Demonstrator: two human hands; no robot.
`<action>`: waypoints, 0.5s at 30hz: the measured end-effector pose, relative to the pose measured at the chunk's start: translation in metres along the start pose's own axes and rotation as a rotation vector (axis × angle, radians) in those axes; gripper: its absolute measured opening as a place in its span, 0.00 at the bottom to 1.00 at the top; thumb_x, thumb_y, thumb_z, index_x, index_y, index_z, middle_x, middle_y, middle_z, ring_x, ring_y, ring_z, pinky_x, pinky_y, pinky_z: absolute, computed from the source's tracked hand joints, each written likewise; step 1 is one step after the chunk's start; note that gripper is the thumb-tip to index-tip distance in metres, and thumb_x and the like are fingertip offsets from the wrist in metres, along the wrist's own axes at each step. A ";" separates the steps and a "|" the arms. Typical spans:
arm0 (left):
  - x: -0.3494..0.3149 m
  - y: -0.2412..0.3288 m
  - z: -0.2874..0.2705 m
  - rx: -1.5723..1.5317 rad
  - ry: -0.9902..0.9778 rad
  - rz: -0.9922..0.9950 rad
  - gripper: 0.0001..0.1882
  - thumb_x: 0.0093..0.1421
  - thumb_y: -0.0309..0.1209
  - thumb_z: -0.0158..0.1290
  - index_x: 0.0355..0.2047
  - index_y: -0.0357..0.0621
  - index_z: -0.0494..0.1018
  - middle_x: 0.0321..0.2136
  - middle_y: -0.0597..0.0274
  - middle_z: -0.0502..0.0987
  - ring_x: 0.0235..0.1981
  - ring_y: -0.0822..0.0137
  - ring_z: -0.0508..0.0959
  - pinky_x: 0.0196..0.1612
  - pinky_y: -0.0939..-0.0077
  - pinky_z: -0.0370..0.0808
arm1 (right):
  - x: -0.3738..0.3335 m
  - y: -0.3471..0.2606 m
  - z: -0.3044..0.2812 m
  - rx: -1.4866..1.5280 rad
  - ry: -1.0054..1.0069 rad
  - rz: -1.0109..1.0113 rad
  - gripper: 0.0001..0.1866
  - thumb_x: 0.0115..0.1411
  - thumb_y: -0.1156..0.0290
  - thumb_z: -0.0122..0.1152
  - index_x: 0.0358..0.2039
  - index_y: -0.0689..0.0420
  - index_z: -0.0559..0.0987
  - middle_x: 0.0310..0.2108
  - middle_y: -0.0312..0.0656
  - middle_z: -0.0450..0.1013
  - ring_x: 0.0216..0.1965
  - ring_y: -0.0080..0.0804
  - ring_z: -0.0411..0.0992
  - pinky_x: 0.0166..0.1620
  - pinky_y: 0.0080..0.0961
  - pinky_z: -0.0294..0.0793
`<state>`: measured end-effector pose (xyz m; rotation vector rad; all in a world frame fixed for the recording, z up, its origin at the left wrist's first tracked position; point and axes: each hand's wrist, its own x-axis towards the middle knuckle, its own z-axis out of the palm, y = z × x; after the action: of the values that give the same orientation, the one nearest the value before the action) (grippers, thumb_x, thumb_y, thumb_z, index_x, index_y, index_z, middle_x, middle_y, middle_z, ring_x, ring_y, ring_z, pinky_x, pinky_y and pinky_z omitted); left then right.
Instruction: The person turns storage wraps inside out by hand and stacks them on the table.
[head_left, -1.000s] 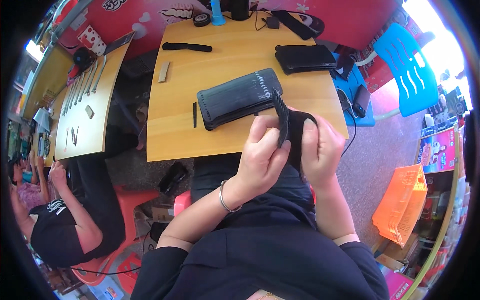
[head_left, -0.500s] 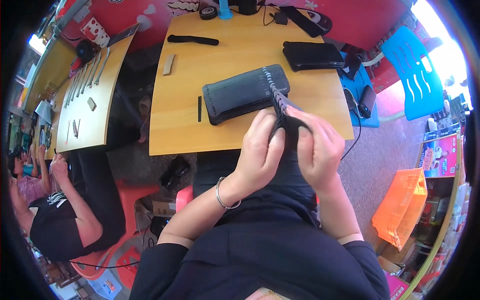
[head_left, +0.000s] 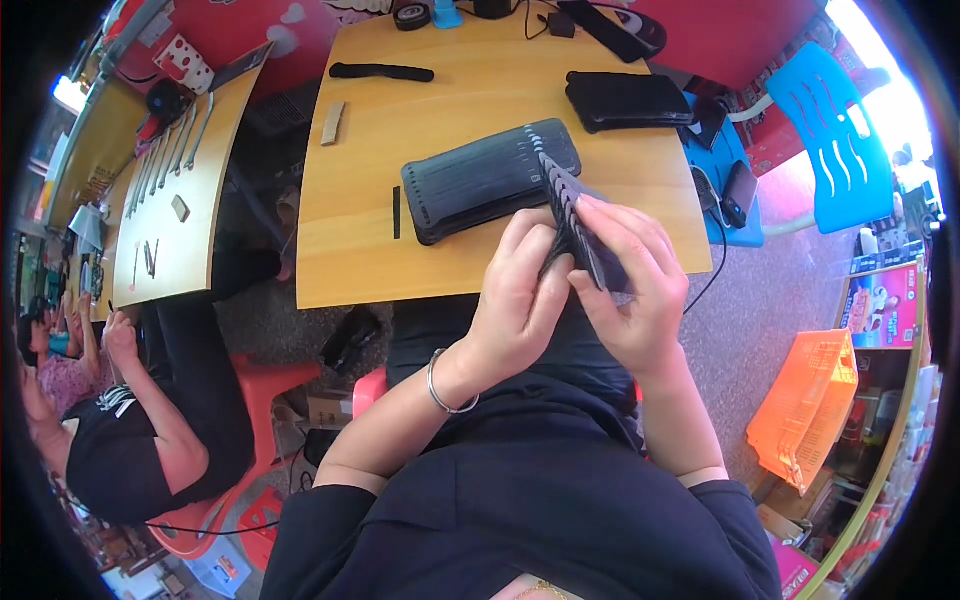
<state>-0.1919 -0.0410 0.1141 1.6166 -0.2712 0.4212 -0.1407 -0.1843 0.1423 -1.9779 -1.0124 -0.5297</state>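
Observation:
Above the table's near edge, my left hand (head_left: pixel 522 288) closes on the lower part of a flat black packet with light marks (head_left: pixel 561 190) along its edge. The packet stands tilted, seen nearly edge-on, and looks like several thin layers. Fingers of my right hand (head_left: pixel 640 285) grip its right face, with the thumb near the left hand's thumb. Its lower end is partly hidden by my fingers. Just beyond lies a stack of similar dark flat packets (head_left: pixel 470 180), rounded at the corners; the held packet overlaps its right end. What the packets are made of I cannot tell.
The wooden table (head_left: pixel 350 250) also bears a black strip (head_left: pixel 397 212), a tan piece (head_left: pixel 333 123), a long black strap (head_left: pixel 382 72) and another black stack (head_left: pixel 628 102). A blue chair (head_left: pixel 830 150) stands right, an orange crate (head_left: pixel 803 405) lower right. Another person (head_left: pixel 130 440) sits left.
My right fingers have shifted up along the packet's right face, and its layers now look more fanned. The left hand keeps its hold. The view has shifted slightly.

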 end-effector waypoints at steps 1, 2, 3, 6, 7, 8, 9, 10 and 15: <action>0.001 0.002 0.000 0.032 0.018 0.007 0.10 0.62 0.20 0.41 0.43 0.29 0.66 0.41 0.52 0.66 0.30 0.66 0.67 0.32 0.76 0.66 | 0.000 0.001 -0.001 0.007 0.005 -0.001 0.26 0.47 0.69 0.69 0.49 0.61 0.78 0.48 0.49 0.74 0.49 0.46 0.73 0.52 0.38 0.72; 0.002 0.003 0.001 0.048 0.026 0.017 0.09 0.60 0.19 0.43 0.41 0.29 0.67 0.41 0.48 0.67 0.35 0.58 0.69 0.38 0.71 0.68 | 0.001 0.000 -0.002 0.005 0.009 -0.003 0.26 0.47 0.69 0.69 0.49 0.61 0.78 0.48 0.49 0.74 0.49 0.46 0.73 0.52 0.38 0.72; 0.003 0.003 0.001 0.065 0.034 0.024 0.09 0.58 0.19 0.46 0.39 0.29 0.68 0.42 0.45 0.68 0.41 0.50 0.71 0.45 0.66 0.70 | 0.001 -0.002 -0.004 0.050 0.006 0.013 0.26 0.48 0.68 0.70 0.49 0.61 0.77 0.47 0.48 0.74 0.48 0.45 0.73 0.50 0.36 0.74; 0.005 0.001 0.002 0.310 0.015 0.201 0.09 0.56 0.18 0.50 0.38 0.30 0.68 0.42 0.45 0.68 0.41 0.49 0.71 0.43 0.64 0.72 | 0.000 -0.010 -0.012 0.100 0.014 0.104 0.26 0.49 0.67 0.71 0.49 0.61 0.77 0.44 0.48 0.75 0.45 0.41 0.74 0.45 0.32 0.76; 0.006 0.000 0.004 0.376 0.009 0.241 0.09 0.55 0.18 0.52 0.37 0.30 0.69 0.42 0.45 0.69 0.40 0.48 0.72 0.42 0.64 0.73 | 0.001 -0.012 -0.014 0.111 0.020 0.180 0.25 0.49 0.67 0.71 0.48 0.61 0.77 0.42 0.47 0.75 0.44 0.38 0.75 0.41 0.30 0.78; 0.006 -0.001 0.005 0.441 0.000 0.278 0.10 0.53 0.18 0.54 0.36 0.31 0.69 0.41 0.45 0.69 0.39 0.48 0.72 0.41 0.63 0.74 | 0.002 -0.016 -0.015 0.106 0.026 0.185 0.25 0.49 0.67 0.71 0.48 0.61 0.77 0.42 0.47 0.75 0.44 0.38 0.75 0.41 0.30 0.78; 0.006 -0.003 0.008 0.488 0.019 0.308 0.10 0.52 0.20 0.56 0.34 0.32 0.69 0.41 0.47 0.70 0.38 0.49 0.73 0.38 0.64 0.75 | 0.003 -0.019 -0.015 0.124 0.041 0.267 0.23 0.50 0.68 0.71 0.46 0.61 0.77 0.40 0.46 0.75 0.41 0.37 0.76 0.38 0.28 0.78; 0.007 -0.004 0.011 0.483 0.009 0.310 0.10 0.52 0.20 0.56 0.34 0.32 0.69 0.41 0.47 0.70 0.38 0.49 0.73 0.38 0.64 0.75 | 0.003 -0.021 -0.015 0.142 0.058 0.349 0.21 0.51 0.70 0.70 0.44 0.62 0.77 0.38 0.46 0.75 0.39 0.35 0.77 0.36 0.26 0.78; 0.014 -0.007 0.026 0.523 0.034 0.364 0.09 0.51 0.20 0.58 0.30 0.34 0.69 0.41 0.49 0.70 0.35 0.53 0.75 0.31 0.66 0.76 | -0.002 -0.018 -0.022 0.102 0.105 0.417 0.12 0.55 0.75 0.65 0.40 0.63 0.77 0.35 0.46 0.75 0.33 0.37 0.77 0.34 0.28 0.77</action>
<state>-0.1738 -0.0651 0.1127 2.0734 -0.4595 0.8507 -0.1560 -0.1971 0.1619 -1.9736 -0.5285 -0.3382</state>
